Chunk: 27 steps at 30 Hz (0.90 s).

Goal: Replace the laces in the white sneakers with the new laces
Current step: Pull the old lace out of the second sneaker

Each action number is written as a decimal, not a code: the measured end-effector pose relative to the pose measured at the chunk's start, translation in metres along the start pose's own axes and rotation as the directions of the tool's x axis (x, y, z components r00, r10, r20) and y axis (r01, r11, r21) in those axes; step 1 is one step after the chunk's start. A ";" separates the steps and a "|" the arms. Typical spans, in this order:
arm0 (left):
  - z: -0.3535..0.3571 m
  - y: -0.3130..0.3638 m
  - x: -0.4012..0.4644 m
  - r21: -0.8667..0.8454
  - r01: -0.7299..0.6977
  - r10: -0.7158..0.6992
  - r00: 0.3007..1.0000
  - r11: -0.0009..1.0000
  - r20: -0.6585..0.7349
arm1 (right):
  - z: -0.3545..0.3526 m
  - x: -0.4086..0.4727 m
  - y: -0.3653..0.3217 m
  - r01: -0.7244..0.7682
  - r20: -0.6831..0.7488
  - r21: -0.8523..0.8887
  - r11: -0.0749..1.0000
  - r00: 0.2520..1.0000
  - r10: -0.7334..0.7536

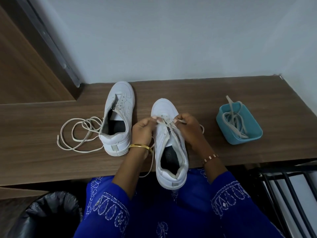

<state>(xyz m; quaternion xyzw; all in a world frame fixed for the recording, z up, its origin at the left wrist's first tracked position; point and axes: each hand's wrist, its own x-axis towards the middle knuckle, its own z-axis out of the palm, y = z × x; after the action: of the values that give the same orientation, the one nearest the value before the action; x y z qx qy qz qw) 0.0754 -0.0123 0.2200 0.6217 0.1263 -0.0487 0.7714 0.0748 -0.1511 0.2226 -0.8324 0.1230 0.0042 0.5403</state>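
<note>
Two white sneakers stand on the brown wooden table (223,86). The near sneaker (169,148) sits in front of me, its heel over the table's front edge. My left hand (143,128) and my right hand (188,125) each pinch an end of its lace (165,121) over the lower eyelets. One lace end trails down past my left wrist. The other sneaker (118,117) stands to the left, partly laced, with a long loose lace (77,133) coiled on the table beside it.
A blue plastic tub (255,133) at the right holds more laces (235,121), one end sticking out. A bin with a black liner (51,213) stands at lower left. A black metal rack (288,194) is at lower right. A wall runs behind the table.
</note>
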 end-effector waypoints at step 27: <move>-0.004 -0.005 -0.012 0.189 -0.130 0.157 0.979 0.973 -0.133 | -0.017 -0.005 0.013 -0.040 -0.158 0.253 0.967 0.984 0.083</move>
<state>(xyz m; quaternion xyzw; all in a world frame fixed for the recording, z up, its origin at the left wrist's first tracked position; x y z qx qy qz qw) 0.0621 -0.0101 0.2170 0.6979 0.1328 0.0423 0.7025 0.0653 -0.1704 0.2181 -0.7511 0.1933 -0.0642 0.6280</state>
